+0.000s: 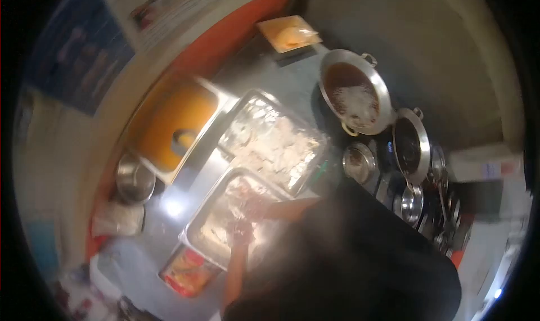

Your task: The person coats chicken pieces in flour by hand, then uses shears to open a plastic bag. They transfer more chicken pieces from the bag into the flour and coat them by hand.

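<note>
My left hand [242,234] reaches into a metal tray [194,234] with pale floury powder in it. Right beside it, my right hand [257,206] is low in the same tray, among floury pieces [239,187]. Both hands look coated and are smeared by motion, so their fingers and anything in them cannot be made out. Just beyond stands a second metal tray [229,134] holding many pale, flour-coated pieces [275,152]. A deep rectangular container of orange liquid [169,127] is further left, with a dark curved handle [181,142] in it.
A steel pot [135,179] stands at the left. A red and yellow packet [190,273] lies below the floury tray. Two wide pans [384,90] [426,152] of dark liquid are at the right, the nearer one foaming. A yellowish package [289,34] lies at the top.
</note>
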Demonstrator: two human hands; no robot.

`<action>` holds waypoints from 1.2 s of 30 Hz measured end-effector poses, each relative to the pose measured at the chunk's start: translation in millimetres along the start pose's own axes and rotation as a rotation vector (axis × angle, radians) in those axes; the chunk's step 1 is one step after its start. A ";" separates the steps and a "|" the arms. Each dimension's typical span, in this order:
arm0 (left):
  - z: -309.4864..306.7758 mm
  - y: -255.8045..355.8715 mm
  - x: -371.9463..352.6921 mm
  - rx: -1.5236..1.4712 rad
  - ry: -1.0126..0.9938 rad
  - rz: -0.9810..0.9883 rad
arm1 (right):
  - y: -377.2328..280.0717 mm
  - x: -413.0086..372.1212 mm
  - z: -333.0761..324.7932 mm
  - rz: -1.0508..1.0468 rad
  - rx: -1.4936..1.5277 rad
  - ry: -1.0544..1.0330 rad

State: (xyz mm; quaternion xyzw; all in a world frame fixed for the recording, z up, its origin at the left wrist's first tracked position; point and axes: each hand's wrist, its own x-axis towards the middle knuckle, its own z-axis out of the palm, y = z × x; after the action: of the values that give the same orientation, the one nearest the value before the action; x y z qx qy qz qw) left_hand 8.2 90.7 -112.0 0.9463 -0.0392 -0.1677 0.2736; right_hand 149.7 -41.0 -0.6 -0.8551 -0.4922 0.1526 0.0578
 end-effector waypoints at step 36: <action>-19.0 98.0 -52.4 -0.307 0.380 -0.033 | 37.8 -81.8 6.1 -0.294 0.239 -0.377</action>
State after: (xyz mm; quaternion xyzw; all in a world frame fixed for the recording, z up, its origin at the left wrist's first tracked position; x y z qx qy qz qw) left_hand -32.9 26.0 -29.5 0.9086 0.0546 0.0050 0.4140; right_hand 140.5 -130.9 0.9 -0.7179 -0.5917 0.3561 0.0874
